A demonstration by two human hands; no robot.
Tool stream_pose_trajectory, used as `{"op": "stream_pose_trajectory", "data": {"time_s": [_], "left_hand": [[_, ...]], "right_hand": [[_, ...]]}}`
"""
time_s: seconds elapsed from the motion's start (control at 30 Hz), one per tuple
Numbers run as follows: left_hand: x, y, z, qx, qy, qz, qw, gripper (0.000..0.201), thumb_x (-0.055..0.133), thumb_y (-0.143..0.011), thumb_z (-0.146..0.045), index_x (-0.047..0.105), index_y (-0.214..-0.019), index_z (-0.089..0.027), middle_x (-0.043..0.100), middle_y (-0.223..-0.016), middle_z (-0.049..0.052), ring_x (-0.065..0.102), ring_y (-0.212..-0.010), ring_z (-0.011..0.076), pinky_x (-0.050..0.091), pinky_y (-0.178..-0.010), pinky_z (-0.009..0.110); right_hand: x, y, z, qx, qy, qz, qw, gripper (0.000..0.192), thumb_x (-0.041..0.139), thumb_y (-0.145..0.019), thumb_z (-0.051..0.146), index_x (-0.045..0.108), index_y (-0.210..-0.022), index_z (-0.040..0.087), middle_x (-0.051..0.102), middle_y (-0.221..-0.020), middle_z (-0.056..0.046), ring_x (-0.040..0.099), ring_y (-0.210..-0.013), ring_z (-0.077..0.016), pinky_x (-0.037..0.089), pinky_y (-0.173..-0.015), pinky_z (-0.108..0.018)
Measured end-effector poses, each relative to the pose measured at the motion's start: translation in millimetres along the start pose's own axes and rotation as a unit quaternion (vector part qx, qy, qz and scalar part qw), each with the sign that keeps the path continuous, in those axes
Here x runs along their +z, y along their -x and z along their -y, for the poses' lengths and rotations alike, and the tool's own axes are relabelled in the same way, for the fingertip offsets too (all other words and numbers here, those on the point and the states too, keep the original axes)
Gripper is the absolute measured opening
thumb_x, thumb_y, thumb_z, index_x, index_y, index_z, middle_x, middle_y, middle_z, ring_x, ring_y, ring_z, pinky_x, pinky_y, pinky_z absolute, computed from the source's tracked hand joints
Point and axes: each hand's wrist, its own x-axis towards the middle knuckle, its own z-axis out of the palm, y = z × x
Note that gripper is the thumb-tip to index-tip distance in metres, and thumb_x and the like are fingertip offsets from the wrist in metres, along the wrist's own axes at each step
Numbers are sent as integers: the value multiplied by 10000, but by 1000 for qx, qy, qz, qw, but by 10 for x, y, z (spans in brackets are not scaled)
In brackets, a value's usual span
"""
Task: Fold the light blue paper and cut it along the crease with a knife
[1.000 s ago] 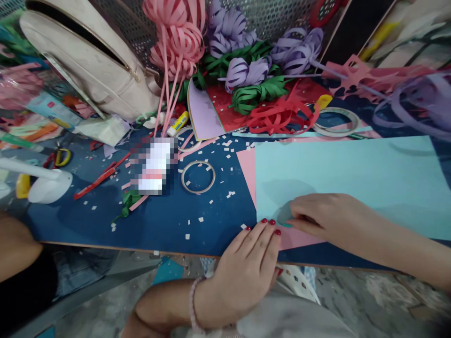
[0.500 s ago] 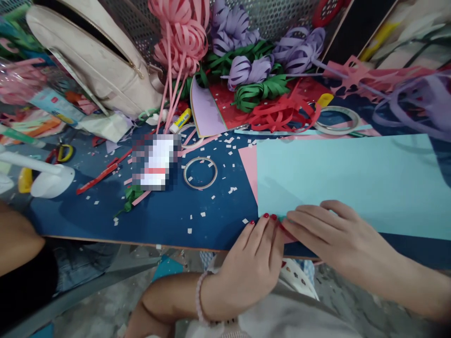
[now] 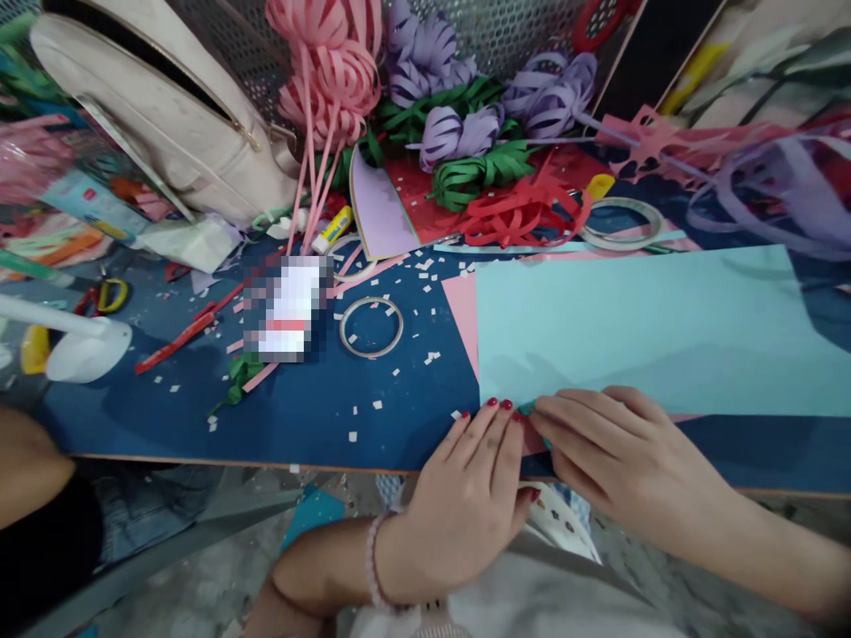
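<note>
Evidently the blue sheet (image 3: 638,328) is pinned at its near-left corner by both hands together (fingers flat). Its long axis runs rightward from the left hand (image 3: 465,505) and right hand (image 3: 618,452).

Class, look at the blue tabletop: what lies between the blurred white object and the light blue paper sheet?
In the head view, a clear tape ring lies flat there, among small white paper scraps scattered on the blue tabletop.
</note>
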Motion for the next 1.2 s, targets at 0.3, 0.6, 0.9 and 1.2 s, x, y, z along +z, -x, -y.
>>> {"op": "stream_pose_trajectory", "data": {"time_s": [0.3, 0.6, 0.9, 1.2], "left_hand": [[-88, -5, 80, -24, 11, -24, 999, 427, 362, -1004, -264, 563, -1284, -13, 647, -1312, 129, 597, -1244, 213, 468, -1058, 332], [-75, -24, 75, -17, -10, -37, 999, 410, 354, -1007, -237, 575, -1271, -14, 661, -1292, 120, 619, -1213, 212, 472, -1039, 344], [-77, -2, 60, -20, -15, -39, 999, 409, 365, -1004, -239, 574, -1283, -25, 656, -1303, 109, 600, -1228, 210, 405, -1078, 360], [-19, -190, -87, 63, 15, -20, 998, 462, 375, -1004, -337, 548, -1335, -65, 582, -1405, 87, 483, -1347, 218, 317, -1148, 372]], "right_hand": [[9, 184, 46, 130, 4, -36, 991, 201, 496, -928, 138, 677, -857, 186, 741, -996, -61, 673, -904, -206, 389, -786, -389], [-58, 331, 67, 170, 48, -39, 983, 210, 519, -935, 208, 714, -859, 231, 734, -1083, -71, 670, -976, -231, 332, -1024, -494], [-126, 448, 33, 198, 79, -20, 977, 256, 498, -949, 232, 739, -862, 225, 730, -1080, -90, 644, -1005, -264, 314, -1067, -560], [0, 415, 69, 164, 43, -39, 985, 281, 452, -960, 203, 727, -903, 215, 743, -1039, -80, 653, -981, -222, 267, -1123, -503]]}}
